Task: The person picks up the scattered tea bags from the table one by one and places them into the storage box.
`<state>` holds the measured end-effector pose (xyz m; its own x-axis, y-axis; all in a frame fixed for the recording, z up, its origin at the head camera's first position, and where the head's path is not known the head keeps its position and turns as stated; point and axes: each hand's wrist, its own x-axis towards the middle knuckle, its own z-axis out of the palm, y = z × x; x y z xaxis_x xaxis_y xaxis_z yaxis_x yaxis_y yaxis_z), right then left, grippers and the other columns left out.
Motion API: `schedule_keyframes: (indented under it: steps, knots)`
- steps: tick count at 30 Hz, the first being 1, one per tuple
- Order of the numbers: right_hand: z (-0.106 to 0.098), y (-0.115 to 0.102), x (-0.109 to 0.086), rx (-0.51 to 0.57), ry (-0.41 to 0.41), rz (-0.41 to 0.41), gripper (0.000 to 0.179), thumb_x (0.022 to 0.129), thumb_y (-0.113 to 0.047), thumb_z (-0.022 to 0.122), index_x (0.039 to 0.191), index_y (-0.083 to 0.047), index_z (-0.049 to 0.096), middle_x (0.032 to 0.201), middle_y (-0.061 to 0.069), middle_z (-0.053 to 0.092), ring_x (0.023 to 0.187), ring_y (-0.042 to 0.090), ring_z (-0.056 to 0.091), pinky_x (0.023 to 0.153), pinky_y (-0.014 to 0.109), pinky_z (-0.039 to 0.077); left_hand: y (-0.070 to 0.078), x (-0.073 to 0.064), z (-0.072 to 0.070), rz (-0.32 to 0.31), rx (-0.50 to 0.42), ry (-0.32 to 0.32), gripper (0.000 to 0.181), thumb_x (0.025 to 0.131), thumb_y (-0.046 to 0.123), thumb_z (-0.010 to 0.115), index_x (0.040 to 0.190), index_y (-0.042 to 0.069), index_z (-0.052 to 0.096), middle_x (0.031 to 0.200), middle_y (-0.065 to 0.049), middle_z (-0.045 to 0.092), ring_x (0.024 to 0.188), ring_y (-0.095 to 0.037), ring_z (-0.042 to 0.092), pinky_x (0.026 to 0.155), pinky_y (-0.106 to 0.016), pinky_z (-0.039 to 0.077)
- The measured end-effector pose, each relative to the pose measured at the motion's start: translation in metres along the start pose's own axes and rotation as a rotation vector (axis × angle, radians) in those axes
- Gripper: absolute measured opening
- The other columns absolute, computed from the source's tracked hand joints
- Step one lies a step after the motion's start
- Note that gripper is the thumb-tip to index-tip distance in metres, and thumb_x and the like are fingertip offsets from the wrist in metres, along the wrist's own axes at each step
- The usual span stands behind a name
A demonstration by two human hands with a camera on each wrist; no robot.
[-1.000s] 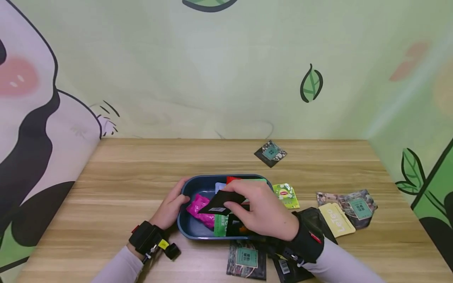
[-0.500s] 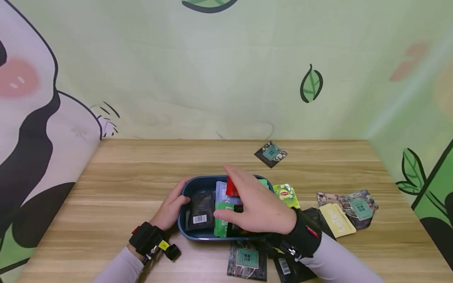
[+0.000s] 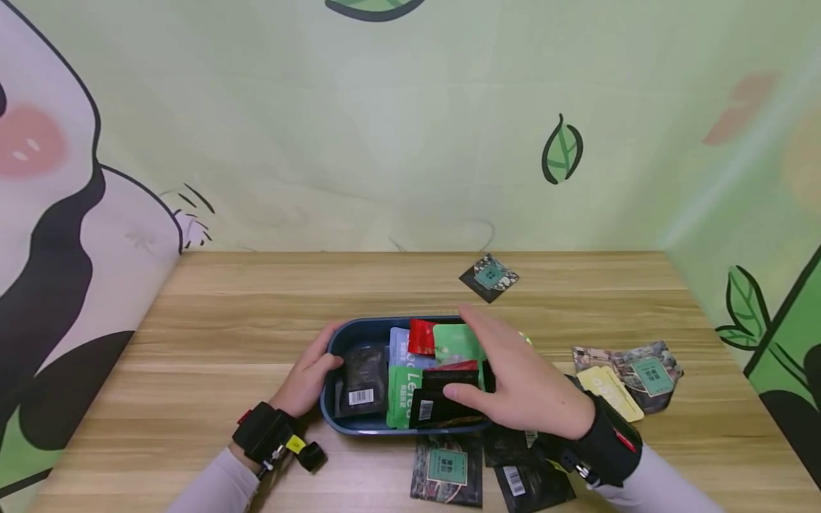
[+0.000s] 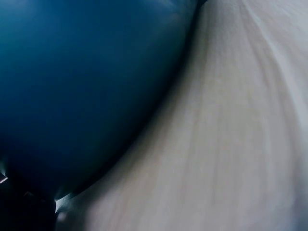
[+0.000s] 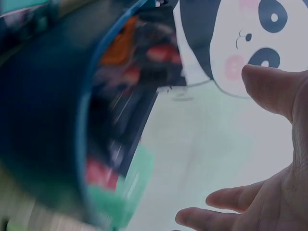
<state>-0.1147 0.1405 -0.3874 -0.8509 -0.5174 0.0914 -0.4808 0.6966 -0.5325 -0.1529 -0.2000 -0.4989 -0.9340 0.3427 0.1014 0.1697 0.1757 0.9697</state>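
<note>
A dark blue tub (image 3: 378, 323) stands on the wooden table. My left hand (image 3: 306, 377) grips its left end, thumb over the rim; in the left wrist view the tub's wall (image 4: 86, 86) fills the upper left. Inside lie a black sachet (image 3: 364, 379) with a barcode, a green sachet (image 3: 399, 400), a lavender one (image 3: 401, 347), a red one (image 3: 421, 336), a pale green one (image 3: 457, 343) and black ones (image 3: 442, 407) at the front right. Over the tub's right end, my right hand (image 3: 529, 388) is spread and holds nothing; the right wrist view shows its thumb and fingers (image 5: 228, 197) apart.
Near the back edge lies a dark patterned sachet (image 3: 489, 278). In front of the tub are a patterned sachet (image 3: 447, 468) and a black barcoded one (image 3: 539, 488). A cream sachet (image 3: 609, 393) and patterned sachets (image 3: 656, 377) lie at the right.
My right hand let go of the black sachet, which now lies in the tub's left part over the pink packet. The hand then moved right. My left hand stayed put.
</note>
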Motion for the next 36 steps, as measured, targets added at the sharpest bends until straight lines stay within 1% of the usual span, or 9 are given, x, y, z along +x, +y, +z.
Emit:
schedule_keyframes:
  steps: [4, 9, 13, 17, 19, 21, 26, 33, 36]
  knots:
    - [-0.006, 0.016, -0.019, -0.007, 0.015, 0.061, 0.1, 0.083, -0.07, 0.056, 0.162, -0.021, 0.018, 0.163, 0.004, 0.026, 0.146, 0.027, 0.029, 0.111, 0.055, 0.031, 0.0, 0.0, 0.001, 0.004, -0.002, -0.001, 0.054, 0.093, 0.003, 0.037, 0.146, 0.012, 0.044, 0.142, -0.01, 0.051, 0.126, -0.027, 0.047, 0.106, -0.028, 0.035]
    - [-0.006, 0.035, -0.044, -0.033, 0.014, 0.092, 0.099, 0.083, -0.066, 0.059, 0.161, -0.021, 0.019, 0.162, 0.007, 0.028, 0.145, 0.031, 0.03, 0.109, 0.059, 0.031, 0.0, 0.0, 0.001, 0.002, -0.005, -0.005, 0.053, 0.094, 0.004, 0.037, 0.146, 0.013, 0.044, 0.143, -0.009, 0.051, 0.126, -0.027, 0.046, 0.106, -0.028, 0.035]
    - [0.002, 0.049, -0.061, -0.079, -0.018, 0.077, 0.095, 0.083, -0.061, 0.064, 0.159, -0.018, 0.029, 0.162, 0.006, 0.029, 0.144, 0.028, 0.033, 0.109, 0.053, 0.035, 0.0, -0.001, 0.001, -0.001, -0.003, -0.005, 0.054, 0.094, 0.004, 0.037, 0.147, 0.013, 0.043, 0.144, -0.009, 0.05, 0.127, -0.027, 0.046, 0.107, -0.028, 0.035]
    - [0.013, 0.059, -0.075, -0.166, -0.042, 0.011, 0.088, 0.08, -0.061, 0.067, 0.152, -0.016, 0.044, 0.16, 0.002, 0.033, 0.143, 0.022, 0.035, 0.107, 0.046, 0.039, 0.0, 0.0, 0.001, -0.002, -0.003, -0.003, 0.054, 0.094, 0.004, 0.037, 0.147, 0.013, 0.043, 0.144, -0.008, 0.049, 0.127, -0.026, 0.045, 0.106, -0.027, 0.035]
    - [0.018, 0.061, -0.08, -0.202, -0.053, -0.022, 0.085, 0.08, -0.063, 0.066, 0.149, -0.018, 0.049, 0.159, 0.0, 0.035, 0.143, 0.02, 0.036, 0.107, 0.047, 0.039, 0.001, 0.0, 0.001, 0.0, -0.005, -0.004, 0.054, 0.094, 0.004, 0.037, 0.147, 0.013, 0.043, 0.144, -0.008, 0.049, 0.127, -0.026, 0.045, 0.106, -0.027, 0.035]
    - [0.023, 0.063, -0.084, -0.22, -0.069, -0.047, 0.083, 0.079, -0.065, 0.065, 0.147, -0.019, 0.051, 0.158, -0.002, 0.037, 0.142, 0.019, 0.036, 0.107, 0.047, 0.038, 0.001, 0.0, 0.001, 0.003, -0.006, -0.003, 0.054, 0.094, 0.003, 0.037, 0.147, 0.013, 0.043, 0.144, -0.009, 0.049, 0.127, -0.026, 0.045, 0.106, -0.027, 0.035]
    - [0.031, 0.066, -0.088, -0.234, -0.114, -0.064, 0.082, 0.08, -0.07, 0.06, 0.147, -0.023, 0.052, 0.155, -0.01, 0.038, 0.137, 0.015, 0.04, 0.105, 0.045, 0.04, 0.0, -0.001, 0.001, 0.002, -0.006, 0.0, 0.055, 0.094, 0.003, 0.037, 0.147, 0.012, 0.043, 0.144, -0.009, 0.049, 0.128, -0.027, 0.045, 0.106, -0.026, 0.035]
    - [0.036, 0.071, -0.087, -0.236, -0.122, -0.071, 0.073, 0.082, -0.068, 0.06, 0.14, -0.025, 0.059, 0.151, -0.01, 0.042, 0.131, 0.013, 0.045, 0.102, 0.043, 0.043, 0.0, -0.001, 0.001, 0.006, 0.008, 0.005, 0.055, 0.093, 0.003, 0.038, 0.147, 0.013, 0.043, 0.144, -0.009, 0.05, 0.127, -0.026, 0.046, 0.106, -0.027, 0.035]
    - [0.036, 0.072, -0.085, -0.24, -0.119, -0.073, 0.067, 0.082, -0.066, 0.06, 0.136, -0.026, 0.062, 0.147, -0.01, 0.046, 0.128, 0.013, 0.047, 0.1, 0.043, 0.044, 0.001, 0.0, 0.001, 0.005, 0.011, 0.006, 0.055, 0.093, 0.003, 0.038, 0.147, 0.013, 0.044, 0.143, -0.008, 0.051, 0.127, -0.026, 0.046, 0.106, -0.028, 0.035]
